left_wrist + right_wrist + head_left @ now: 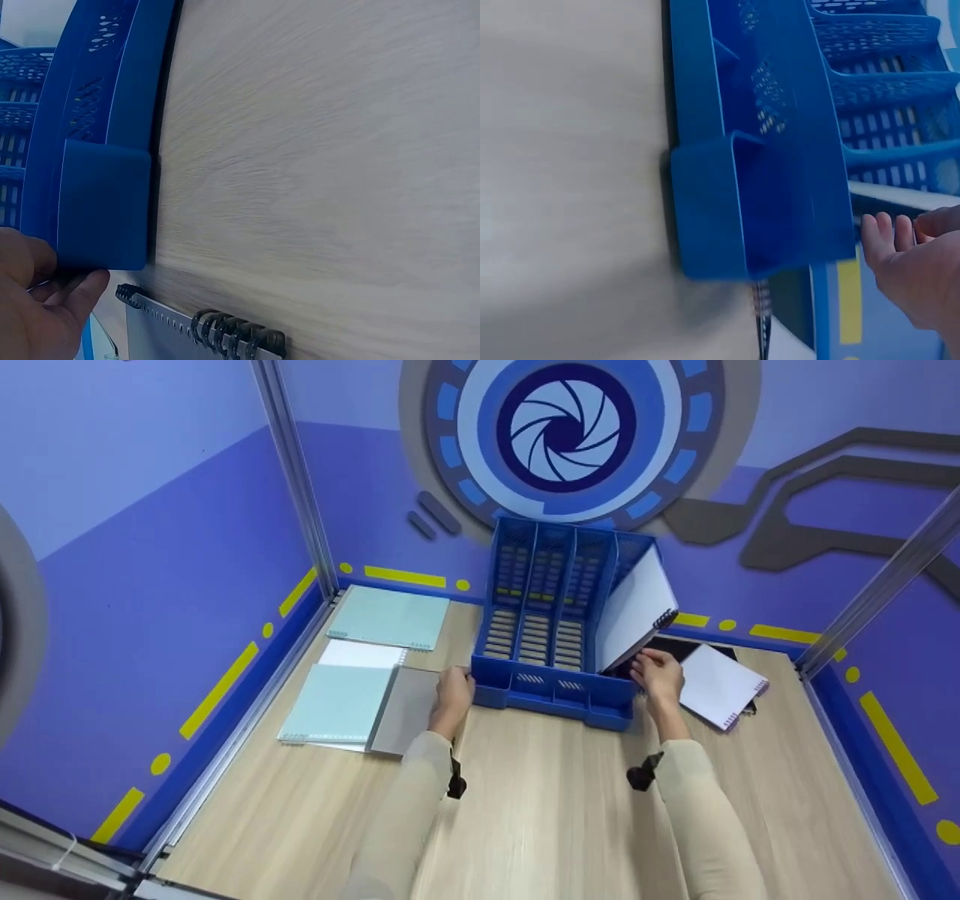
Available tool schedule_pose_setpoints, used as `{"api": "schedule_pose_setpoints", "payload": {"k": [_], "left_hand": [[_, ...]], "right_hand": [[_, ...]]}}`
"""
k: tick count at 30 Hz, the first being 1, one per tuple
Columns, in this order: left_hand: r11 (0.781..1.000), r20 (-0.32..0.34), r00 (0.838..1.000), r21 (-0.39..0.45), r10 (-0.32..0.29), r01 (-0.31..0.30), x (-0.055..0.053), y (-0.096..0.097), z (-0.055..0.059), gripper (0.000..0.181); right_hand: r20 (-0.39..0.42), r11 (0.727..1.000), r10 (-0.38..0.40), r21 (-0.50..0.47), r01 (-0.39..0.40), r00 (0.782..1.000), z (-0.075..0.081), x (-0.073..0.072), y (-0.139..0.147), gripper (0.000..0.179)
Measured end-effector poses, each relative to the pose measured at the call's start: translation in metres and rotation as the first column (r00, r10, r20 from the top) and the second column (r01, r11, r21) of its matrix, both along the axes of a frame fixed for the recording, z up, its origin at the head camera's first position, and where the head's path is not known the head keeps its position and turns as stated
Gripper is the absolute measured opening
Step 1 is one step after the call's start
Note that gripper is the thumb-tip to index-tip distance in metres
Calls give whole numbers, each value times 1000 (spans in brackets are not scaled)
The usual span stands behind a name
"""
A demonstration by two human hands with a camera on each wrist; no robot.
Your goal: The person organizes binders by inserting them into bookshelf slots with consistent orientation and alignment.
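A blue file organizer [496,672] with upright dividers stands toward the back of the table. My left hand [452,701] holds its left front corner; the fingers [84,296] lie against the outer side in the left wrist view. In the rightmost compartment a spiral notebook [639,604] with a white face leans over to the right, its dark coil on the outer edge. At its lower edge, my right hand [661,679] pinches it with curled fingers. The right wrist view shows the right hand [922,266] beside the organizer's side wall, where the notebook edge meets the fingers.
Mint-green notebooks [341,697] lie on the left, with a grey notebook [401,712] next to the organizer. On the right, a white notebook [718,682] overlaps a black one [679,647]. Blue walls and metal posts [296,472] border the table.
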State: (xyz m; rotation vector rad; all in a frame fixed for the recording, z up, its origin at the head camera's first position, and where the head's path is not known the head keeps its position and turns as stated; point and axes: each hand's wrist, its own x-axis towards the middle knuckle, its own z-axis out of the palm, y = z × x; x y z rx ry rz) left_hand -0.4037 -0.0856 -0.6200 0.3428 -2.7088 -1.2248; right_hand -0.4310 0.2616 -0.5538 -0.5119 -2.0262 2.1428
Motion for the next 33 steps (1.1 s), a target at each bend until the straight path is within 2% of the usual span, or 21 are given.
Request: {"api": "schedule_pose_setpoints", "payload": {"k": [5, 10, 14, 17, 21, 25, 28, 33], "left_hand": [[999, 6, 1000, -30, -24, 24, -1, 0, 2, 22], [996, 20, 996, -28, -84, 84, 1, -1, 6, 25], [992, 55, 990, -22, -126, 128, 8, 6, 9, 30], [987, 11, 992, -101, -125, 126, 16, 19, 13, 39], [970, -49, 988, -201, -145, 133, 34, 42, 22, 58], [943, -14, 979, -271, -202, 190, 57, 59, 27, 65], [925, 1, 975, -318, -221, 210, 75, 61, 27, 65], [892, -21, 978, -415, -207, 180, 103, 47, 20, 63]], "right_hand": [[-26, 1000, 25, -5, -26, 999, -5, 25, 30, 18], [-10, 998, 49, 38, -49, 999, -20, 54, 64, 27], [45, 995, 40, 92, -44, 998, -29, 78, 88, 32], [65, 990, 33, 137, -41, 997, -34, 93, 102, 35], [84, 979, 22, 202, -38, 996, -41, 111, 114, 39], [107, 965, 24, 257, -51, 994, -45, 125, 117, 39], [116, 959, 46, 274, -77, 992, -48, 133, 114, 40], [136, 961, 95, 244, -126, 986, -56, 144, 102, 42]]}}
